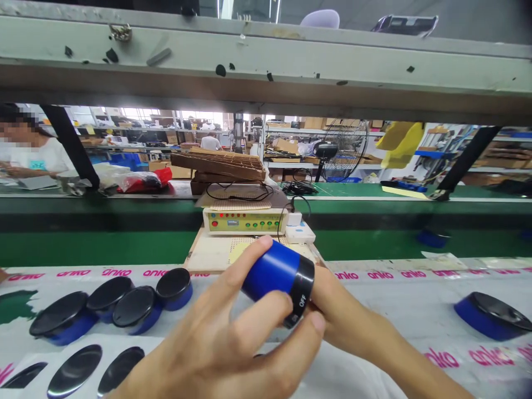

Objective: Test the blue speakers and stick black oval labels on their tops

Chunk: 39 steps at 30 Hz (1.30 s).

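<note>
I hold a blue cylinder [274, 271] with a black ring marked "OFF" at its right end, tilted above the bench. My left hand [216, 343] wraps it from the front, fingers over the blue body and thumb against the black ring. My right hand [332, 305] comes in from the right and grips the ring end from behind, its fingers mostly hidden. Several similar blue pieces with black caps [124, 305] lie to the left on a white sheet printed "anko" [415, 310].
Another blue-and-black piece [490, 316] lies at the right. A beige tester box with lights [245, 220] sits behind my hands beside a green conveyor belt [83, 244]. A metal shelf beam [266, 66] runs overhead. Another person [29, 152] works at the far left; a fan [344, 147] stands beyond.
</note>
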Motion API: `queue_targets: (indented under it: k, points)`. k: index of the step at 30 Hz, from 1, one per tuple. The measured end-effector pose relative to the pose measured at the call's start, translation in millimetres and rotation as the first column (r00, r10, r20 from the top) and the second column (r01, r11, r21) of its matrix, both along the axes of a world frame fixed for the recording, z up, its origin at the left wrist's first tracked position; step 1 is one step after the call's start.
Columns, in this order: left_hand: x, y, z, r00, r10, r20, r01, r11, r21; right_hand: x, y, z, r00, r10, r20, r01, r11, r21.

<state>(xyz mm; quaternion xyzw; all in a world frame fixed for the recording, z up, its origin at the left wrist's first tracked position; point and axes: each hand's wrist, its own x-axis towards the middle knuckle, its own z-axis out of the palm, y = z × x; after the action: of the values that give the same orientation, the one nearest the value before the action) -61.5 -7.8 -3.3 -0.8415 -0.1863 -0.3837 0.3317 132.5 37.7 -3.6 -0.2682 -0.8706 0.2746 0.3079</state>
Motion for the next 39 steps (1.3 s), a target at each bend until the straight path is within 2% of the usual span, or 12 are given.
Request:
queue_targets:
  k: [4,7,11,17,20,23,25,26,30,35,37,39]
  points:
    - [-1,0,-0.7,0.991,0.086,-0.104,-0.087,0.996,-0.006,-2,-1,1.5,0.999,0.025,-0.024,-0.025,1.0,0.014]
    - [-1,2,0.7,0.991,0.067,-0.114,-0.073,0.996,-0.052,-2,0,-1.0,1.0,0.014,-0.028,-0.013,1.0,0.003]
    - [-4,3,8.3,0.998,-0.023,-0.057,0.017,0.994,-0.108,-2,1,-6.3,1.0,-0.028,0.011,0.028,1.0,-0.001]
    - [-10,11,2.1,0.991,0.016,0.13,0.026,0.948,-0.316,3,-1,-6.6,0.99,-0.081,0.113,0.072,0.994,0.085]
    - [-17,14,0.1,0.968,0.096,0.234,0.033,0.87,-0.492,9,-3,-2.3,0.976,-0.148,0.16,0.121,0.978,0.168]
    - [-22,14,3.8,0.985,0.127,0.115,-0.008,0.708,-0.706,12,-6,2.3,0.94,-0.069,0.335,-0.004,0.977,0.211]
    - [-21,13,5.9,0.99,0.119,0.071,-0.023,0.645,-0.764,12,-9,4.9,0.91,-0.017,0.415,-0.082,0.972,0.218]
    - [-19,12,6.0,0.986,0.138,0.093,-0.02,0.65,-0.76,12,-11,6.2,0.905,-0.039,0.423,-0.078,0.964,0.254]
    - [-2,8,3.1,0.937,0.23,0.262,0.003,0.746,-0.666,17,-16,14.9,0.895,-0.268,0.357,0.073,0.877,0.475]
    - [20,-1,0.6,0.931,0.21,0.3,0.054,0.731,-0.68,36,-25,31.2,0.904,-0.161,0.396,-0.009,0.919,0.395]
    - [28,-4,-2.8,0.92,0.217,0.325,0.036,0.781,-0.623,41,-30,31.9,0.916,-0.181,0.357,0.03,0.92,0.39]
    - [35,-5,-7.5,0.913,0.215,0.348,0.015,0.833,-0.553,45,-36,26.5,0.956,-0.132,0.263,0.051,0.954,0.295]
